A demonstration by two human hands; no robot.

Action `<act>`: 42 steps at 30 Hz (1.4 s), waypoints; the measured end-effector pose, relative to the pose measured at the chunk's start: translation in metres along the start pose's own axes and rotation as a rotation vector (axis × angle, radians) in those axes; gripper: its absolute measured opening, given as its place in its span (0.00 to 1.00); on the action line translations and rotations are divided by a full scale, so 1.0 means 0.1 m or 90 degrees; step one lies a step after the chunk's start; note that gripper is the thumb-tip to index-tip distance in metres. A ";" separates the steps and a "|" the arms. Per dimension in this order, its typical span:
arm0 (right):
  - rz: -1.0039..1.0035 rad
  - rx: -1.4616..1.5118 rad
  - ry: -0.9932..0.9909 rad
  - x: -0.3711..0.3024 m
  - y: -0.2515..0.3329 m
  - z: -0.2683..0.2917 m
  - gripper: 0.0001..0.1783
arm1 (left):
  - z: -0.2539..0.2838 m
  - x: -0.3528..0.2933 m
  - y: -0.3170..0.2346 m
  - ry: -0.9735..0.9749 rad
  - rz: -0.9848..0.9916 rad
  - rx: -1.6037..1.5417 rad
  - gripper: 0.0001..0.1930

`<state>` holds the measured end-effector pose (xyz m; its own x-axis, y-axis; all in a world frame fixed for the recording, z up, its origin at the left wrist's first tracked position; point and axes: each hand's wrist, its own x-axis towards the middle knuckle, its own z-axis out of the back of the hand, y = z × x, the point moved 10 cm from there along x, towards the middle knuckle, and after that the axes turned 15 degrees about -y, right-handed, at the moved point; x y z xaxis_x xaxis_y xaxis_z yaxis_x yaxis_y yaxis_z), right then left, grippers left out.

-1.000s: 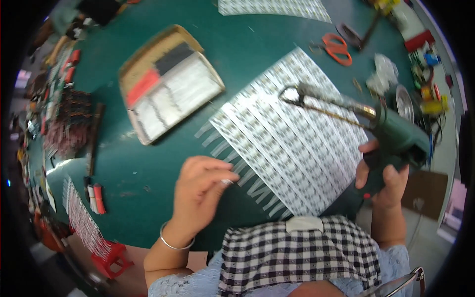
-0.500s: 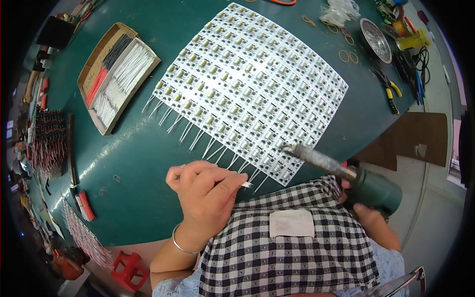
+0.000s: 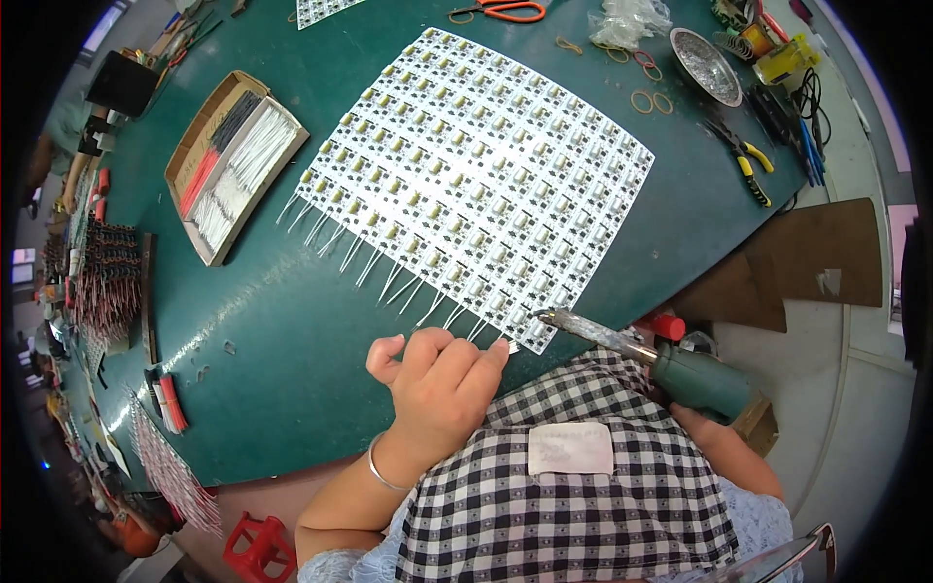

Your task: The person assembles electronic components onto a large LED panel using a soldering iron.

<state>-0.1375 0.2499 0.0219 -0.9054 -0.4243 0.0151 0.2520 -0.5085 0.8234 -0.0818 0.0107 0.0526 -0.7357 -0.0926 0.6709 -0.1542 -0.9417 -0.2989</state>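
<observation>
A large white panel of small circuit boards (image 3: 466, 175) lies on the green table, with rows of yellowish and white parts. Short white wires (image 3: 364, 264) stick out along its near left edge. At the panel's near corner my left hand (image 3: 442, 379) is closed, thumb and finger pinching a few white wire ends (image 3: 513, 346). My right hand (image 3: 708, 428), partly hidden behind the handle, grips a soldering iron (image 3: 700, 377) with a thick green handle. The iron's tip points left over the boards near that corner; whether it touches them I cannot tell.
A cardboard box (image 3: 209, 255) of white, red and black wires stands left. Orange-handled scissors (image 3: 513, 10), a metal bowl (image 3: 707, 68) and yellow-black pliers (image 3: 746, 165) lie toward the back. Wired bundles (image 3: 105, 282) sit at far left; a red stool (image 3: 260, 549) stands below.
My left hand has shifted right with the wires, closer to the panel's near corner. The iron's tip has moved slightly left and down. The view has shifted, showing more of the table's back.
</observation>
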 end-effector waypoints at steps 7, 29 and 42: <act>0.165 -0.085 -0.028 -0.10 0.02 -0.04 0.11 | -0.05 -0.02 -0.01 0.020 -0.002 -0.011 0.06; 0.162 0.084 -0.050 -0.03 0.02 -0.12 0.18 | -0.14 -0.04 0.00 0.053 -0.004 -0.031 0.07; 0.133 0.088 -0.055 0.01 0.27 0.07 0.19 | -0.13 -0.04 -0.01 0.042 0.001 -0.032 0.07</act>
<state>-0.1336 0.2405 0.0482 -0.8657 -0.4408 0.2370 0.3932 -0.3060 0.8670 -0.0877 0.0164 0.0416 -0.7778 -0.0707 0.6245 -0.1851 -0.9238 -0.3352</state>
